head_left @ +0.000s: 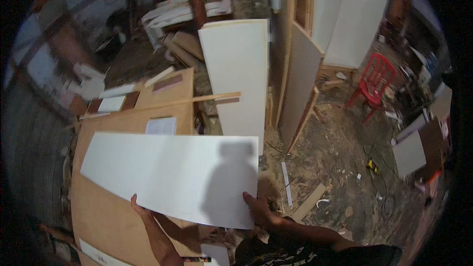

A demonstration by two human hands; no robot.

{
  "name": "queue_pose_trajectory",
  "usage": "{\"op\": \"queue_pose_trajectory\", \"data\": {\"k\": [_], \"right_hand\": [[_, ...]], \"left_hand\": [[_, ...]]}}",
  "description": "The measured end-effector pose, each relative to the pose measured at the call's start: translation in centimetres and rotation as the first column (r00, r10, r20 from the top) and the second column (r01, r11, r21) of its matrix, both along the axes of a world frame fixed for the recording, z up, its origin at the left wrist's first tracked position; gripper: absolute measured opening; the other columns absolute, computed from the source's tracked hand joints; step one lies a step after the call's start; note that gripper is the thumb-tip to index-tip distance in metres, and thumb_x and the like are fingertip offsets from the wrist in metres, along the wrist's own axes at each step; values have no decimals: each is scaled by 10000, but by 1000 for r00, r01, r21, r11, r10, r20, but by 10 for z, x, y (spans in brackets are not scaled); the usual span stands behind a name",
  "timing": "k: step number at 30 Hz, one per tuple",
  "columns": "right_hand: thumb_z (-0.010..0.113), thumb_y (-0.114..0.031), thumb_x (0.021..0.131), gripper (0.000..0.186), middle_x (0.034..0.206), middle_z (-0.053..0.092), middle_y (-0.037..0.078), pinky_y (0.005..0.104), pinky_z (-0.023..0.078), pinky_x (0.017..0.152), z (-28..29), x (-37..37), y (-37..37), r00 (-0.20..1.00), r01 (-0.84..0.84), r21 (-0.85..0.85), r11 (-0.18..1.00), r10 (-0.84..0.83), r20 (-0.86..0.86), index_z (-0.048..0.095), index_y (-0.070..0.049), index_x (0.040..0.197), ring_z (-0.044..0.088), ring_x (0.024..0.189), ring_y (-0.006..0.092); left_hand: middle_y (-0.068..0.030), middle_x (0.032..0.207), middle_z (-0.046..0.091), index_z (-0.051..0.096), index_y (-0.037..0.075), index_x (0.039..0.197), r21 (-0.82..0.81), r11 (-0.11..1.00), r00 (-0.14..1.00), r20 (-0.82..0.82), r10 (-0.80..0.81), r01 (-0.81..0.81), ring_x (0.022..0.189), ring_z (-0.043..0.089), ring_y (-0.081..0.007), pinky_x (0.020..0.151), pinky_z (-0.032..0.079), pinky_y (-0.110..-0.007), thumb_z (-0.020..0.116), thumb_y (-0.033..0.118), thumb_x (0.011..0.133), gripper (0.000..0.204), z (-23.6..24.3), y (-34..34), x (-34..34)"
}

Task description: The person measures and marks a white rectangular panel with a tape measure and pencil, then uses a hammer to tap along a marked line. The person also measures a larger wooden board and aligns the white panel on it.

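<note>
A long white laminated board point(167, 170) lies flat across a brown wooden worktable point(98, 216), its right end overhanging the table edge. My left hand point(139, 209) grips the board's near long edge toward the middle. My right hand point(257, 208) holds the near right corner, fingers curled over the edge. My shadow falls on the board's right part.
A long thin wooden strip point(162, 104) and small offcuts lie on the table's far side. Upright white panels point(239, 76) and cabinet carcasses point(345, 15) stand behind. A red plastic chair point(373, 84) is at right. Scraps and a cable litter the dirt floor point(335, 167).
</note>
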State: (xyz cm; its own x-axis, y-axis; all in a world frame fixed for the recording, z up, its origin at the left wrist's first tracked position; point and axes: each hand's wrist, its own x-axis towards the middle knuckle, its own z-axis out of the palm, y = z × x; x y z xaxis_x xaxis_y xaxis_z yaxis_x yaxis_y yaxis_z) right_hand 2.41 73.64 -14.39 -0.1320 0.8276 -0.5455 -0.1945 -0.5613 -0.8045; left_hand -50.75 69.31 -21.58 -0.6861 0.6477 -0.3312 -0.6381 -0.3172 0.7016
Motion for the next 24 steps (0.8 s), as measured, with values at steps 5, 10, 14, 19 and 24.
{"op": "queue_pose_trajectory", "data": {"k": [5,10,14,19,24], "right_hand": [[672,-489,996,562,1041,761,207,416,556,772,-3,35,4,894,89,254,963,-190,405,735,48,1145,723,922,252],[684,-483,998,555,859,730,156,414,532,686,11,165,9,900,4,20,1000,-12,436,736,69,1001,688,773,207],[665,-416,1021,467,838,720,88,367,513,692,-25,308,1,941,117,247,962,-187,281,731,45,990,650,771,154],[732,-502,931,645,1072,644,135,466,493,852,-82,520,-38,808,328,158,931,-363,464,591,66,1202,587,947,242],[735,-238,916,555,1157,632,196,431,522,888,-69,730,-104,453,530,170,831,-447,772,518,85,1312,629,1029,291]], "left_hand": [[-215,1257,646,519,-61,1389,158,982,987,-137,-86,108,1172,618,-400,994,525,-544,636,347,816,713,26,13,62],[-207,1266,623,493,-37,1424,105,994,999,-5,-39,39,1138,621,-398,954,523,-558,608,367,808,745,41,0,194],[-206,1345,576,455,-2,1472,-125,991,998,-51,47,-53,1193,593,-391,961,519,-538,575,449,917,725,62,-17,333],[-210,1413,540,423,-16,1496,-272,939,969,-70,-238,211,1259,562,-368,1031,482,-524,600,548,983,782,76,-60,525],[-170,1352,601,439,-12,1479,-342,820,869,-21,-495,459,1231,578,-318,1081,464,-466,747,303,951,687,55,-86,683]]}}
